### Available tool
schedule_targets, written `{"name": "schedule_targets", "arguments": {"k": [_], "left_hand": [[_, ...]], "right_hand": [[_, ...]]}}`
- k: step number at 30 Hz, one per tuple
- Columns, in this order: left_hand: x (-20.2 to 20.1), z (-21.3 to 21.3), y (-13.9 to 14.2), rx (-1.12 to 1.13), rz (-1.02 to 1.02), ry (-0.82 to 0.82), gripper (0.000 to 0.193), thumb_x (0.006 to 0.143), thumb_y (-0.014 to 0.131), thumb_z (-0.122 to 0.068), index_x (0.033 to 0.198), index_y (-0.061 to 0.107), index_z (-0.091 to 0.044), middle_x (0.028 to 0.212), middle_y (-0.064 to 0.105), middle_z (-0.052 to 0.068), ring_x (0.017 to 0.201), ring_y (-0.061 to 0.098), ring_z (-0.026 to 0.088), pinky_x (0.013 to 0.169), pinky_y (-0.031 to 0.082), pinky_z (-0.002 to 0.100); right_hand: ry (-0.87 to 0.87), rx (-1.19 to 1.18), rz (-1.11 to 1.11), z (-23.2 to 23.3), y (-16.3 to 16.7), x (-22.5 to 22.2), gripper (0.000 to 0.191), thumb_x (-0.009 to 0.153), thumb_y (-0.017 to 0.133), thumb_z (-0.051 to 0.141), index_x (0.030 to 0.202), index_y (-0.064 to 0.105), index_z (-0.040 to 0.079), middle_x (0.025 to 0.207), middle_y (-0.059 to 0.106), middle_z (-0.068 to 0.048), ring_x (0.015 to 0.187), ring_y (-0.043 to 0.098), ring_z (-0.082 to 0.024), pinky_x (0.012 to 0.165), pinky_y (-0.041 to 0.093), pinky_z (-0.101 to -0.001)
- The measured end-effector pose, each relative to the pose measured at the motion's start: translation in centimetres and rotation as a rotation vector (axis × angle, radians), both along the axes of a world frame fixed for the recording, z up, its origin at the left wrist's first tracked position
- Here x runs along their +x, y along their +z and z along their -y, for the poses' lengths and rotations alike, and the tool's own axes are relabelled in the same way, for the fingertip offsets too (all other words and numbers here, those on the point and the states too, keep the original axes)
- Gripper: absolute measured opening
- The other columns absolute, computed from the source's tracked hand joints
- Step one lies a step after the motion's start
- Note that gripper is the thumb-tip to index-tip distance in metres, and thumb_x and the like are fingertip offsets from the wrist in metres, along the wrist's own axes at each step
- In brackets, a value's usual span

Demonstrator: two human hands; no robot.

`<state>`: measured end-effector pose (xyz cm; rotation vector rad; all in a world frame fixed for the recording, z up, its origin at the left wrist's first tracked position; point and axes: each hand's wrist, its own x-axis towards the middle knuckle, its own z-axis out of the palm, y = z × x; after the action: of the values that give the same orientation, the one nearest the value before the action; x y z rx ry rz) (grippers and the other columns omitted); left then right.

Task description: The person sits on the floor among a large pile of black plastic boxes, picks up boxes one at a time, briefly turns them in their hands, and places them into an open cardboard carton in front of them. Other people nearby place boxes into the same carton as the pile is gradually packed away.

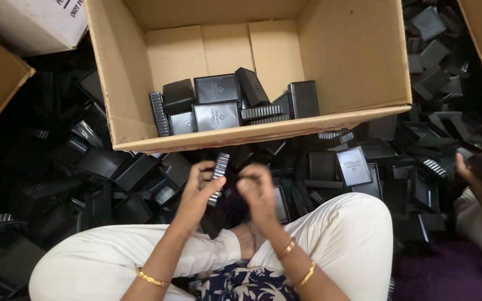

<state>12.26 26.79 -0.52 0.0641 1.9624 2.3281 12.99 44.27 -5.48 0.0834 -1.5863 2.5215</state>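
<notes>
Left hand (199, 187): raised in front of the lap, fingers curled inward, thumb and forefinger pinched together near the top.
Right hand (256, 192): close beside the left, back turned to the camera, fingers bent down and inward, slightly blurred.
Gap between hands: narrow, fingertips nearly meeting.
Left forearm: bare, angled up and inward from lower left, gold bangle (150, 277) at the wrist end.
Right forearm: bare, angled up and inward from lower right, two gold bangles (297, 262) along it.
Legs: crossed, knees spread wide to either side, in white trousers (341, 234).
Torso: only a strip of dark floral cloth (246, 284) at bottom centre.
</notes>
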Motion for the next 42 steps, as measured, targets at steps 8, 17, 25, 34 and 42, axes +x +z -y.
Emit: {"name": "schedule_targets", "arguments": {"k": [8,17,25,34,42], "left_hand": [[0.4,0.2,0.6,-0.018,-0.04,0.028,0.051,0.086,0.076,-0.022,0.129,0.055,-0.004,0.106,0.065,0.005,0.091,0.057,0.012,0.084,0.048,0.028],[0.3,0.7,0.9,-0.024,-0.044,0.05,0.053,0.084,0.077,-0.024,0.128,0.056,-0.004,0.106,0.066,0.005,0.092,0.059,0.012,0.083,0.049,0.027],[-0.3,1.1,0.7,-0.044,-0.068,0.102,0.054,0.083,0.079,-0.024,0.128,0.057,-0.002,0.109,0.066,0.006,0.095,0.06,0.014,0.085,0.049,0.028],[-3.9,3.4,3.1,-0.274,-0.387,0.417,0.034,0.085,0.079,-0.016,0.111,0.066,0.003,0.099,0.076,0.011,0.09,0.07,0.019,0.086,0.054,0.031],[-5.1,4.0,2.5,-0.068,-0.282,0.285,0.028,0.088,0.079,-0.016,0.109,0.072,0.002,0.1,0.076,0.009,0.093,0.069,0.016,0.088,0.052,0.03]], "right_hand": [[-0.188,-0.08,0.257,-5.3,-0.1,-7.3,0.047,0.091,0.066,0.014,0.136,0.056,0.009,0.138,0.054,-0.005,0.126,0.049,-0.019,0.104,0.04,-0.0381],[-0.321,-0.47,0.159,-7.2,-1.6,-8.1,0.049,0.091,0.067,0.005,0.138,0.058,0.0,0.117,0.065,-0.006,0.095,0.06,-0.013,0.079,0.048,-0.0254],[-0.325,-0.224,0.255,-7.1,1.0,-4.2,0.055,0.083,0.06,-0.004,0.136,0.054,0.008,0.118,0.066,-0.009,0.089,0.061,-0.014,0.063,0.044,-0.0243],[0.242,-0.278,0.245,-3.6,1.6,-2.1,0.032,0.084,0.055,-0.006,0.113,0.065,0.003,0.119,0.065,-0.012,0.105,0.064,-0.024,0.095,0.058,-0.0447],[0.146,0.147,-0.042,-3.9,-0.3,-3.1,0.008,0.095,0.069,-0.005,0.1,0.068,0.0,0.166,0.043,-0.012,0.139,0.054,-0.015,0.112,0.044,-0.0265]]}}
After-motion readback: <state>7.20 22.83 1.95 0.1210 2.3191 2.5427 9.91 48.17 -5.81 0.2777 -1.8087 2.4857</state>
